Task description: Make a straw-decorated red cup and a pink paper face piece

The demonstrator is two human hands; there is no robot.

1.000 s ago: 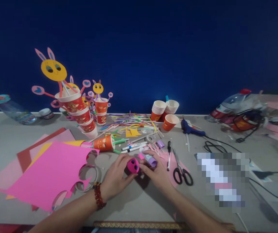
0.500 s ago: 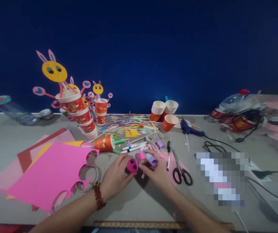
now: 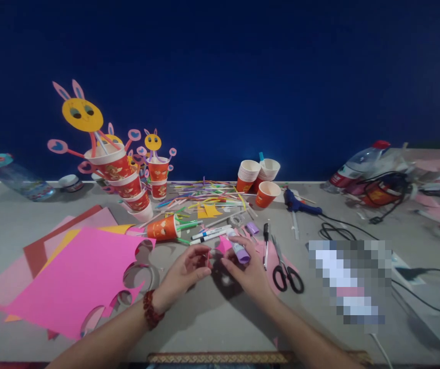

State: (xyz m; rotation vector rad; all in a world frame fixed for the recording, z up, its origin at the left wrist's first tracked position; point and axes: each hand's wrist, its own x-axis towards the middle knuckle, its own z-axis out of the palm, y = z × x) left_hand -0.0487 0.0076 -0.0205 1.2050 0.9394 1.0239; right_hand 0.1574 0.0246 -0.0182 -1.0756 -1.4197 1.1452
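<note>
My left hand pinches a small pink paper piece between thumb and fingers, turned nearly edge-on to the camera. Just to its right, my right hand is closed around a glue stick with a purple end pointing down toward me. Beyond the hands lies a scrap of bright pink paper. A purple cap rests on the table behind the right hand. Two white markers lie behind the left hand.
Pink sheets cover the left side. Stacked cups with yellow paper faces stand behind them. Black-handled scissors, a black pen and a blue glue gun lie right. An orange cup lies on its side.
The pink piece in my left hand has turned from showing its face with dark eyes to nearly edge-on. My right hand still has the glue stick. The view has shifted slightly.
</note>
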